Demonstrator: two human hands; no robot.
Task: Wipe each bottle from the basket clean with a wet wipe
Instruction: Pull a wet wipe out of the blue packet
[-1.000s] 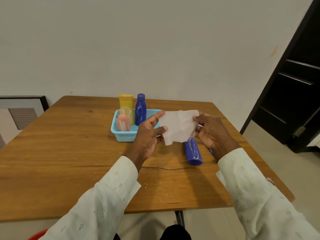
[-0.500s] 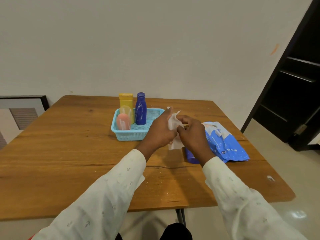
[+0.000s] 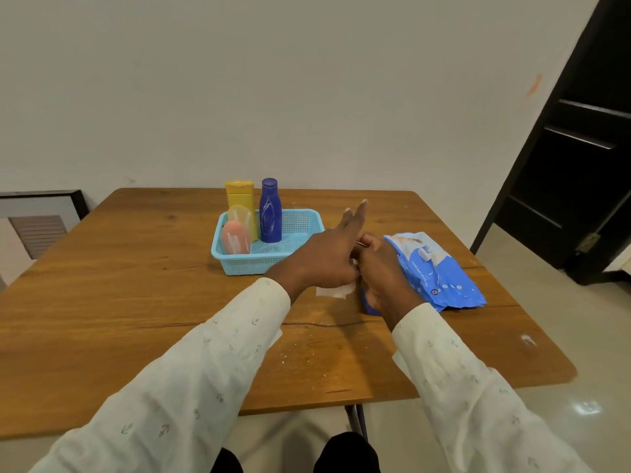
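On the desk [image 3: 136, 302], largest first: the blue wipe pack [image 3: 440, 278] lies right, soft and crinkly, its small print unreadable. Left of it, the light-blue basket [image 3: 239, 264] holds upright yellow [image 3: 240, 199], dark blue [image 3: 270, 213] and pink [image 3: 235, 237] bottles; probably light, slick plastic, best taken round the middle. Another blue bottle [image 3: 367, 305] lies under the right hand [image 3: 382, 271], whose grip I cannot tell. The left hand [image 3: 327, 257], fingers extended, presses the limp wet wipe [image 3: 334, 291].
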